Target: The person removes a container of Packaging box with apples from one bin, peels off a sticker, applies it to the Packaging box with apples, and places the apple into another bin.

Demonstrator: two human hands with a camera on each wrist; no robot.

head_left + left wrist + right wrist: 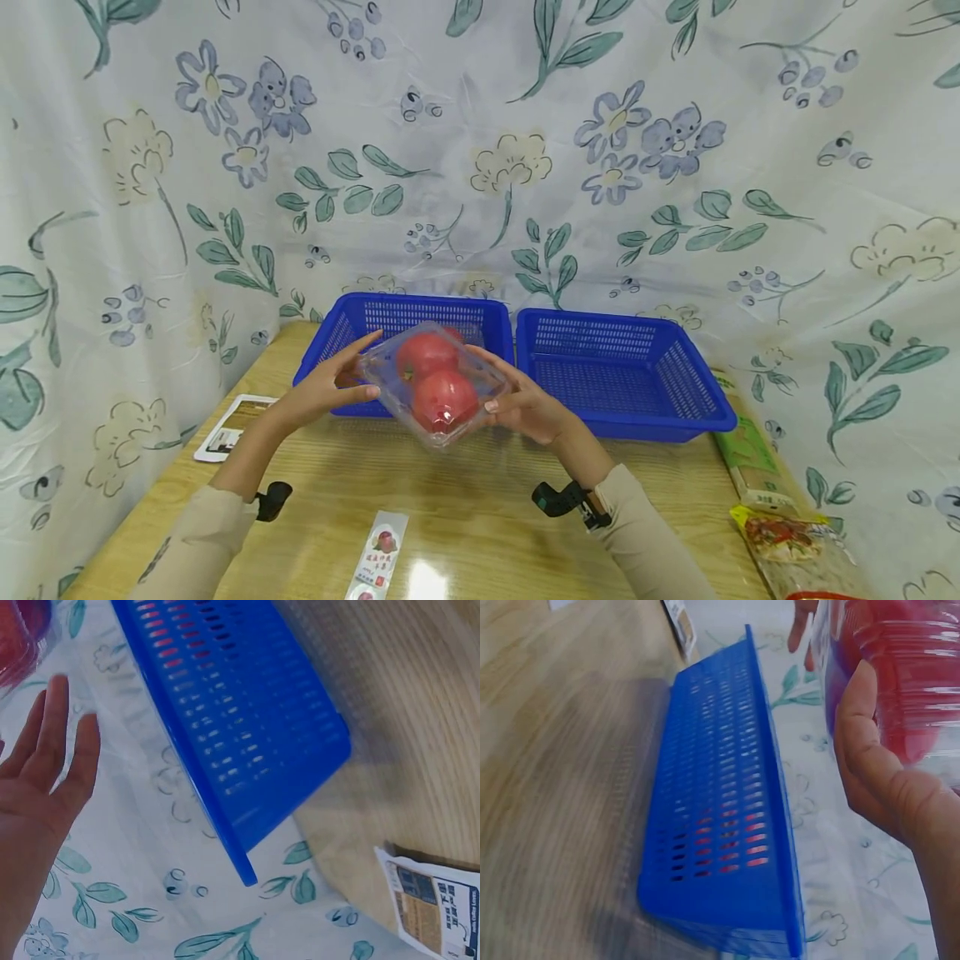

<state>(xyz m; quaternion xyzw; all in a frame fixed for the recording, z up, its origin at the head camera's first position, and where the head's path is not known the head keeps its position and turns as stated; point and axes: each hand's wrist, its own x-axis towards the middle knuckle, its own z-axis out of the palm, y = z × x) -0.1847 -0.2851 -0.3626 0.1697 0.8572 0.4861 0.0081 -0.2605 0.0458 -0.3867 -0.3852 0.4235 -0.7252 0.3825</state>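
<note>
A clear plastic box of red apples (444,400) is held up, tilted, in front of the left blue basket (315,354). My right hand (528,407) grips it at its right corner, the thumb (861,690) along the side wall and the other fingers mostly hidden behind it. My left hand (322,387) is at the box's left corner, thumb and fingers spread. In the left wrist view, the left hand (45,780) has straight fingers, with a gap between them and the box (19,645).
A second blue basket (600,379) stands on the right. Red shows through the left basket's slots. A sticker strip (378,554) with apple pictures lies in front on the table (480,517). A white packet (232,427) is at left; a green bag (752,458) and a yellow-topped food bag (798,550) at right.
</note>
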